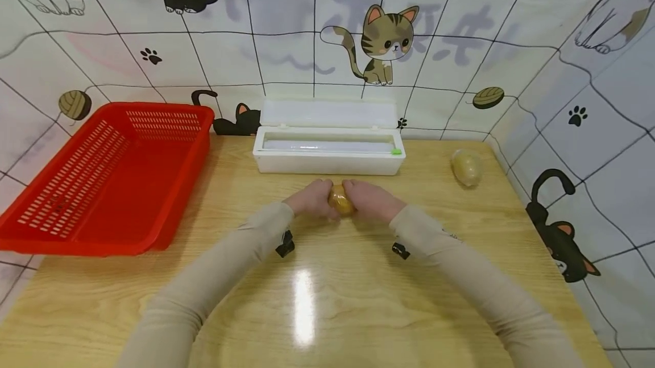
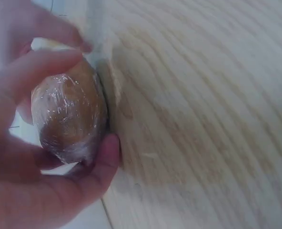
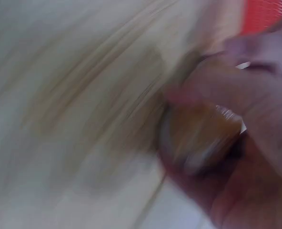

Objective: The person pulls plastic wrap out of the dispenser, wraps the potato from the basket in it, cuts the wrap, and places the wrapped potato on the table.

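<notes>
Between both hands is a rounded, yellow-brown fruit or vegetable [image 1: 340, 199] covered in shiny cling film. My left hand [image 1: 313, 198] grips it from the left, thumb and fingers curled round it in the left wrist view, where wrinkled film [image 2: 67, 112] shows at its near end. From the right, my right hand [image 1: 372, 200] holds the other side; the right wrist view is blurred there. Just behind the hands stands a white cling film dispenser [image 1: 330, 164], its lid [image 1: 327, 113] raised and a green slider [image 1: 396, 152] at its right end.
A red plastic basket [image 1: 179, 209] with perforated sides stands on the left of the wooden table [image 1: 348, 311]. Toward the back right lies a second film-covered, pale yellow rounded thing [image 1: 467, 168]. Walls with a cat-print covering [image 1: 286, 55] border the table at the back and right.
</notes>
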Demonstrator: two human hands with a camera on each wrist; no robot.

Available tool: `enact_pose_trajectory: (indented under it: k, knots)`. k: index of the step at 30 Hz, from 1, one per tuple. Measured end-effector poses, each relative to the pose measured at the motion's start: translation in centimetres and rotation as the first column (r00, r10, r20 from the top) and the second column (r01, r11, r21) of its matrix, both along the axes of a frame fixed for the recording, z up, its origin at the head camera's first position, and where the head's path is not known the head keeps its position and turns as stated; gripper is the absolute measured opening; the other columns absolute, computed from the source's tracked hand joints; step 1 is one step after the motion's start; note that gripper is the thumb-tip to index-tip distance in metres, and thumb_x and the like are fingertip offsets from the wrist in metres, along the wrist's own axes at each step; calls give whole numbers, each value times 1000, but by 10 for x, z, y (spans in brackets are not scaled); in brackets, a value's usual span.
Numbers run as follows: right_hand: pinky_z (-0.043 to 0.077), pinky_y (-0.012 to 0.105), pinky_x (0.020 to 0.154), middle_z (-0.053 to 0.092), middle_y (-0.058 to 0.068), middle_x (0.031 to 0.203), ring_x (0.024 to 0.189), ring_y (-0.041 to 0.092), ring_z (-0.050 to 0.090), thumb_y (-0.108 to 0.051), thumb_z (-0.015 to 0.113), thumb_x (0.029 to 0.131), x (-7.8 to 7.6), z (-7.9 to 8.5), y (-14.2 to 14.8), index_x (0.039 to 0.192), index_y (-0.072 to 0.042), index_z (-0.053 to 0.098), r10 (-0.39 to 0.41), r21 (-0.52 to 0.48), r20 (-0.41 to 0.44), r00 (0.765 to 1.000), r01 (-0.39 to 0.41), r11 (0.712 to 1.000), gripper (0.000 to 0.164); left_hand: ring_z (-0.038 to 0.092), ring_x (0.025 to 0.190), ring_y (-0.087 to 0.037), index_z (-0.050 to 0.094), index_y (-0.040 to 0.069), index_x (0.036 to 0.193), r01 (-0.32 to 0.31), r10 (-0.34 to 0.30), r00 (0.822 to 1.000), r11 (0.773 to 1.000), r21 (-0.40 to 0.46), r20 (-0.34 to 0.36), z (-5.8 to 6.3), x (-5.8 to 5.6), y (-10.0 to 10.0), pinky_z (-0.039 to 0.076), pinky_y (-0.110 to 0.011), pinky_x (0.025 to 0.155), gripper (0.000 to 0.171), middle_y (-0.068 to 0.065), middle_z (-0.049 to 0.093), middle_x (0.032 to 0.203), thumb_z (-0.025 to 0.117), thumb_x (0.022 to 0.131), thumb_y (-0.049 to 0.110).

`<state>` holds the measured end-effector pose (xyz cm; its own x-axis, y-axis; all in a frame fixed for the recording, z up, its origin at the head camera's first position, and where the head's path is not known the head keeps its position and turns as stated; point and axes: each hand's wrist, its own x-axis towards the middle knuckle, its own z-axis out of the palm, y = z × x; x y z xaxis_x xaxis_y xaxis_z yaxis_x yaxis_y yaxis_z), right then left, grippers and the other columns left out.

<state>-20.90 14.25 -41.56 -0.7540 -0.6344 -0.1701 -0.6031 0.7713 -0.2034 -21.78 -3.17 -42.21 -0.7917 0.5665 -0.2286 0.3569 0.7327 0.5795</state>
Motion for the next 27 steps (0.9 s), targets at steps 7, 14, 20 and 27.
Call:
enact_pose_trajectory:
  k: [7,14,20,27]
  knots:
    - [52,42,79,55,16,103,95,31,57,-28,86,71,10,0,-16,120,8,46,-106,4,7,994,106,994,72,57,87,-21,57,-1,104,-1,1,1000,1000,11,-10,-2,-4,3,48,-32,80,51,-6,61,95,87,67,17]
    - [41,52,93,51,19,119,113,37,47,-33,84,73,19,-7,-19,132,5,43,-110,22,-164,980,115,993,82,57,96,-23,53,-3,115,17,-23,996,998,67,90,-2,-9,-1,47,-33,86,59,-10,60,106,86,70,14]
    - [48,48,82,54,18,117,107,32,52,-31,79,76,28,-8,-2,142,-4,39,-146,-82,-195,970,132,988,82,55,101,-23,36,-2,139,-57,-16,951,972,227,308,-1,-14,-21,44,-35,89,74,-14,55,116,78,81,17]
    - [50,48,60,58,22,98,82,37,60,-36,75,80,23,5,61,132,-4,39,-416,-107,-137,899,404,908,71,58,101,-29,46,-5,131,-119,23,947,951,284,319,6,-20,-54,50,-39,85,44,-20,54,120,61,95,17]
